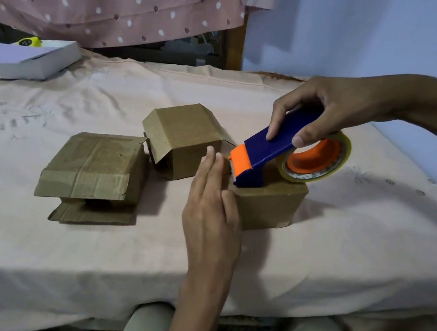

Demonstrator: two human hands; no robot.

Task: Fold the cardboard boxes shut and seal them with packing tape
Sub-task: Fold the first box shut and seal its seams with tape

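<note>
My right hand [315,111] grips the tape dispenser [275,150] on the nearest box [271,204] at the desk's [54,265] front edge, while my left hand [209,201], fingers straight and together, steadies the box's side for sealing; two boxes [91,172] wait unsealed.

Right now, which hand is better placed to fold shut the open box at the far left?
The left hand. It is open, lying flat against the box being taped, nearer the open box. The right hand grips the tape dispenser.
</note>
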